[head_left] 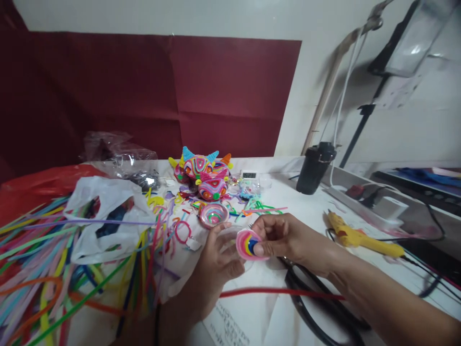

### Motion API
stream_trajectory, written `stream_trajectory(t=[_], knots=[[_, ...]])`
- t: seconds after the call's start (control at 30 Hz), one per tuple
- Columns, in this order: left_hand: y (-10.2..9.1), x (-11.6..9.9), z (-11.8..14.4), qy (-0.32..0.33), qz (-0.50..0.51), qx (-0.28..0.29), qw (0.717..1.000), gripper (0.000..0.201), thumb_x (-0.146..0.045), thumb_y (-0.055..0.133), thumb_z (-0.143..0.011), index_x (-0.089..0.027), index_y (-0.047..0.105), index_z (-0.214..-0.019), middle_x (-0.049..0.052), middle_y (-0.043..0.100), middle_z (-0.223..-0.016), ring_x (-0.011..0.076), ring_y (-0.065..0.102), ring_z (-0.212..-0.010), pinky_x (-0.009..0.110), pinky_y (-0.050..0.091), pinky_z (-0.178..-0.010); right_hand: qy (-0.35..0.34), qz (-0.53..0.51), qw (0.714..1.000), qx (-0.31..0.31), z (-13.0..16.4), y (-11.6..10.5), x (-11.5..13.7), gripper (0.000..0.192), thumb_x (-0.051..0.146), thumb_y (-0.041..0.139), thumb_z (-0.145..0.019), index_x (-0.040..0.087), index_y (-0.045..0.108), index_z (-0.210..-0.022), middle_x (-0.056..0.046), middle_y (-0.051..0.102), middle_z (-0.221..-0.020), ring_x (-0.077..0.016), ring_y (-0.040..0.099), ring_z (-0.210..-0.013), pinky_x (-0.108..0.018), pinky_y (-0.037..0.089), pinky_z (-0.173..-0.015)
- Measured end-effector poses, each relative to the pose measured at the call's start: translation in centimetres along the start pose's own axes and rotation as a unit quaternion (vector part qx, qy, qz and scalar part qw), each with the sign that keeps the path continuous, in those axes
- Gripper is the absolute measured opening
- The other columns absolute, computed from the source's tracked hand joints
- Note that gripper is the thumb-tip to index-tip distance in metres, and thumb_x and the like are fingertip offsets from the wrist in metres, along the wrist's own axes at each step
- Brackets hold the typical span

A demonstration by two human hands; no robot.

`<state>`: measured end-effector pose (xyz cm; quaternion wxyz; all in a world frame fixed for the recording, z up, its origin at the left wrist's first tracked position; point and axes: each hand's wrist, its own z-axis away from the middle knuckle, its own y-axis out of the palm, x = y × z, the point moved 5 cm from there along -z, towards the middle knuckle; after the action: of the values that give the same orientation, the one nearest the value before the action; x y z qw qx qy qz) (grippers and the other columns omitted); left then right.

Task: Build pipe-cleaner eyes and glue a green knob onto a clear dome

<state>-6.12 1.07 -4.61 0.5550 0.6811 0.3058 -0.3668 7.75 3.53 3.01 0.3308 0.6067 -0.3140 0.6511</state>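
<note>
1. Nearest us, a red stem [259,290] crosses black scissors [301,310].
2. Our left hand [216,266] grips what seems to be a clear cup [227,235].
3. Our right hand [283,235] pinches a pink disc [241,246] between thumb and fingers, at the cup's right.
4. Beyond our hands sits a striped bowl [213,215].
5. Farther back, horned toys [200,166] sit before a maroon sheet [230,91].

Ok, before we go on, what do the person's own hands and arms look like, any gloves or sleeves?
The left hand and right hand wear no gloves. No sleeve shows on the right forearm. A thin dark line crosses the left forearm, perhaps a cord; it's too dim to tell.
</note>
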Motion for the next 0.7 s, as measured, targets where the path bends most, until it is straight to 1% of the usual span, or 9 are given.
stream_trajectory(t=[0.07,0.13,0.23,0.4,0.53,0.7], knots=[[0.2,-0.3,0.3,-0.008,-0.003,0.000,1.000,0.072,-0.025,0.086,-0.063,-0.030,0.046,-0.123,0.008,0.056,-0.122,0.0237,0.060,-0.106,0.033,0.049,-0.084,0.001,0.002,1.000,0.002,-0.1,0.1,0.1,0.041,0.034,0.091,-0.049,0.017,0.059,-0.069,0.007,0.059,-0.060,-0.0071,0.052,-0.054,-0.023,0.041,-0.057],[0.6,-0.6,0.6,-0.020,-0.005,0.001,1.000,0.071,-0.025,0.085,-0.066,-0.029,0.045,-0.125,0.009,0.055,-0.126,0.0252,0.058,-0.110,0.034,0.048,-0.086,0.001,0.006,1.000,0.004,-0.1,0.2,0.2,0.040,0.033,0.090,-0.050,0.016,0.059,-0.069,0.007,0.059,-0.060,-0.0071,0.052,-0.055,-0.022,0.041,-0.057],[0.7,-0.8,0.7,-0.024,-0.010,-0.005,1.000,0.073,-0.026,0.085,-0.064,-0.030,0.045,-0.124,0.009,0.053,-0.128,0.0288,0.055,-0.115,0.036,0.049,-0.085,0.000,0.015,1.000,0.003,-0.1,0.1,0.3,0.039,0.031,0.090,-0.050,0.016,0.060,-0.070,0.006,0.061,-0.062,-0.0073,0.053,-0.056,-0.022,0.041,-0.057],[0.0,-0.3,0.1,0.015,-0.019,-0.006,1.000,0.079,-0.025,0.088,-0.059,-0.031,0.045,-0.124,0.009,0.050,-0.128,0.0303,0.052,-0.116,0.032,0.051,-0.080,-0.004,0.029,1.000,-0.004,-0.3,0.0,0.2,0.039,0.031,0.091,-0.049,0.016,0.061,-0.070,0.006,0.061,-0.062,-0.0079,0.054,-0.056,-0.023,0.041,-0.057],[-0.3,0.1,-0.2,0.019,-0.020,0.000,1.000,0.080,-0.024,0.088,-0.058,-0.033,0.045,-0.125,0.008,0.048,-0.129,0.0294,0.050,-0.117,0.036,0.050,-0.085,-0.009,0.038,0.999,-0.008,-0.5,0.1,0.3,0.040,0.031,0.091,-0.048,0.016,0.060,-0.068,0.006,0.060,-0.061,-0.0077,0.053,-0.056,-0.022,0.040,-0.056],[-0.2,-0.2,-0.1,0.026,-0.022,0.007,0.999,0.082,-0.028,0.090,-0.056,-0.033,0.046,-0.125,0.007,0.047,-0.130,0.0297,0.049,-0.120,0.038,0.048,-0.089,-0.011,0.060,0.998,-0.008,-0.7,0.2,0.8,0.038,0.029,0.090,-0.049,0.014,0.061,-0.068,0.006,0.059,-0.060,-0.0064,0.050,-0.055,-0.021,0.039,-0.055]])
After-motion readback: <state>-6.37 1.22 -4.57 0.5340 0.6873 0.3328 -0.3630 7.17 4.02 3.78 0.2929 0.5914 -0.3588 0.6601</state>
